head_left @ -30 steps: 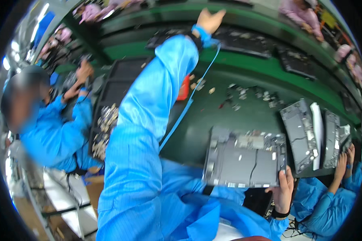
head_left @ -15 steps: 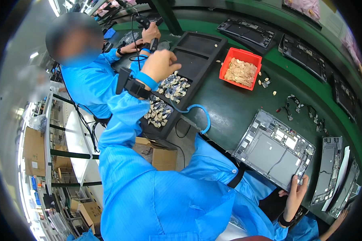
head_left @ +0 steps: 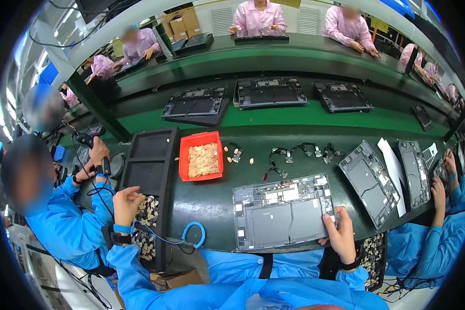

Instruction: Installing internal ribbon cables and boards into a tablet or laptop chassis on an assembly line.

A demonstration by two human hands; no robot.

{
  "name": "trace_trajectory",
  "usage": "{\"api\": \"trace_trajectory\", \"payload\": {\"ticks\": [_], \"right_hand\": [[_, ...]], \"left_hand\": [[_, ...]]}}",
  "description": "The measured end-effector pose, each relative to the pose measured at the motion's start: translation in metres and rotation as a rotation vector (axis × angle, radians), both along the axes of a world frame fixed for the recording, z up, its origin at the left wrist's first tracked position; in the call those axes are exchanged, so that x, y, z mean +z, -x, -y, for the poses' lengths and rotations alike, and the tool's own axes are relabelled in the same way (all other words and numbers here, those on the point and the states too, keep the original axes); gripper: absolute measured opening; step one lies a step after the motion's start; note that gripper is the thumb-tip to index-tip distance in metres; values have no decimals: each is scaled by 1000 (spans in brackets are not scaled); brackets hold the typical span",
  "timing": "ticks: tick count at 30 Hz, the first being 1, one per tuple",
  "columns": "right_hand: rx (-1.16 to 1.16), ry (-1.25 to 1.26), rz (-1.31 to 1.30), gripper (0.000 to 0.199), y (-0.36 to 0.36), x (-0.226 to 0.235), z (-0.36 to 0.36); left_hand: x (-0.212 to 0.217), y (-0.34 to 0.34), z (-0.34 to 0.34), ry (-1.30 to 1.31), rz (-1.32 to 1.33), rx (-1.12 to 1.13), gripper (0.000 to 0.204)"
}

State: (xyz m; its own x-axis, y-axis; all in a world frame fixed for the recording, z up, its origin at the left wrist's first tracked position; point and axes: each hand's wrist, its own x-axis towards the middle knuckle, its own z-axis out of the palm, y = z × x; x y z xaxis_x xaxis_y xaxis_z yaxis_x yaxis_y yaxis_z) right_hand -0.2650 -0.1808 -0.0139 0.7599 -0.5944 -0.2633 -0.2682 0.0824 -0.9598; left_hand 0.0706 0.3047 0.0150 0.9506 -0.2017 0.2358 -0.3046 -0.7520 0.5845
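Your right hand (head_left: 340, 235) gripped the lower right corner of the opened tablet chassis (head_left: 284, 211), thumb lying on its upper face, fingers curled under the edge. The chassis lay flat on the green bench (head_left: 212, 201), right in front of you. Your left hand (head_left: 126, 204) hung over the small parts in the black tray (head_left: 151, 170), fingers bent and loosely apart, clamped on nothing I could see. A blue coiled cord (head_left: 194, 238) ran from that wrist. The red bin (head_left: 201, 155) sat just beside the tray.
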Motion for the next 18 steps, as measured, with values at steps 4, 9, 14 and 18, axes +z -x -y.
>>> {"api": "trace_trajectory", "payload": {"ticks": [4, 9, 14, 18], "right_hand": [[36, 274, -94, 21, 3, 2, 15], [-309, 522, 86, 11, -1, 21, 40], [132, 685, 346, 17, -49, 60, 22], [543, 658, 575, 26, -100, 91, -19]], "left_hand": [[13, 5, -3, -58, 89, -4, 25], [44, 22, 24, 49, 284, -25, 16], [86, 77, 66, 376, 358, 10, 19], [91, 108, 167, 787, 23, -381, 16]]}}
